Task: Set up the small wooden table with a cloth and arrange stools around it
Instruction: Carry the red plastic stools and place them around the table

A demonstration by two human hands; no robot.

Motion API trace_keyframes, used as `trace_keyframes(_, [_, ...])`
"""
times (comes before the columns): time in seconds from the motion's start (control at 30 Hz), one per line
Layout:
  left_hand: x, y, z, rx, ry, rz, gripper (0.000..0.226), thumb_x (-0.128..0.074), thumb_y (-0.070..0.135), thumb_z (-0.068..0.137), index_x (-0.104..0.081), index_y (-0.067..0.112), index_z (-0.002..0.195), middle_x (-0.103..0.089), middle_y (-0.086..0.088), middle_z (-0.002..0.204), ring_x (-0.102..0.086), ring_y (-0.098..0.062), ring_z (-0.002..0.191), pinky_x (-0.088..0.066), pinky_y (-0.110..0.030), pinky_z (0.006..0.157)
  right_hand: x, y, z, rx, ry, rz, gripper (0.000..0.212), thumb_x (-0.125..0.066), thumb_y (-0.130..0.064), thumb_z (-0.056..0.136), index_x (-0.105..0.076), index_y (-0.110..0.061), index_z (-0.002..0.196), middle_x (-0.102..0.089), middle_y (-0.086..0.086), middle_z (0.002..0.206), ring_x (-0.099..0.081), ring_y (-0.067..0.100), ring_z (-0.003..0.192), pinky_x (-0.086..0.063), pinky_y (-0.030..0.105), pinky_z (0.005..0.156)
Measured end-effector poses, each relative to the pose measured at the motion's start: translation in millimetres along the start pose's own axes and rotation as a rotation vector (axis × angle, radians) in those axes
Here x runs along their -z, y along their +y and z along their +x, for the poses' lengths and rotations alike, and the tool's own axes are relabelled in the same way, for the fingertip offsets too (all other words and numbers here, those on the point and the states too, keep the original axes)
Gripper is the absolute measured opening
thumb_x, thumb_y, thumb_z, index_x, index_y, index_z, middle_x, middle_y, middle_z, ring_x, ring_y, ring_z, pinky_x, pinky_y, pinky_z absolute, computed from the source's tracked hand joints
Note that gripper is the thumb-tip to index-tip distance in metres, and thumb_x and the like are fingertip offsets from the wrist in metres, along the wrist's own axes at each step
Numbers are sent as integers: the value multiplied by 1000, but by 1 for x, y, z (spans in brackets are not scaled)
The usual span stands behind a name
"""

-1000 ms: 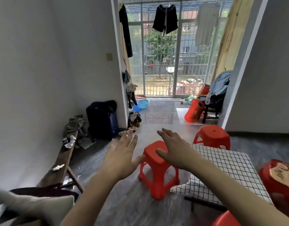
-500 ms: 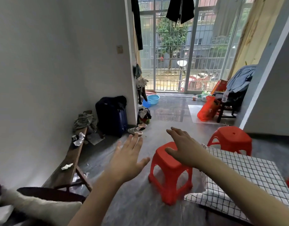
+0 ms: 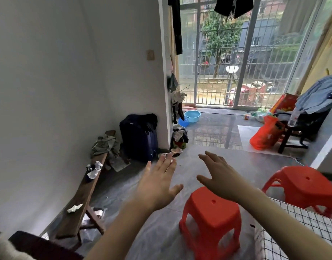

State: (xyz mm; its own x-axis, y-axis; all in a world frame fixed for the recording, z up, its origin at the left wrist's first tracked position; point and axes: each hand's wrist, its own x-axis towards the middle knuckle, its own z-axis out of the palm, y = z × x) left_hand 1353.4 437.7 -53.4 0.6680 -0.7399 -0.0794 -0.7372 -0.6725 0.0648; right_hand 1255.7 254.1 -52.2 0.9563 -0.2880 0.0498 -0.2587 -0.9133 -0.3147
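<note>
Two red plastic stools stand on the floor: one point(image 3: 211, 212) at about five o'clock, the other point(image 3: 305, 186) at about four. One checked cloth point(image 3: 296, 233) shows at the five o'clock corner. One wooden bench point(image 3: 82, 197) runs along the wall at eight o'clock. One dark suitcase point(image 3: 139, 137) stands near nine. Two blue basins point(image 3: 192, 115) sit around twelve. Two hands show, left point(image 3: 157, 186) and right point(image 3: 220, 177).

No readable text

No word, label, brand or number could be read anywhere; every surface was plain or too blurred.
</note>
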Motion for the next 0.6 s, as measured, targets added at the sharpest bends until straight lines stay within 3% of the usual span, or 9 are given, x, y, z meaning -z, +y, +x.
trace_keyframes(0.37, [-10,-91,102,85,-46,-20,76,-31,57,99,9,25,155,22,8,160,22,-12,146,11,-47,120,-35,-4,134,30,-61,-41,73,-53,-50,92,-20,-25,152,-13,3,162,-15,23,147,-22,40,116])
trace_keyframes(0.6, [19,-172,180,20,14,-35,76,-32,57,98,8,26,155,19,7,161,20,-12,147,7,-49,120,-37,-35,241,33,-40,-66,73,-54,-47,93,-19,-23,153,-15,2,161,-15,22,147,-22,40,117])
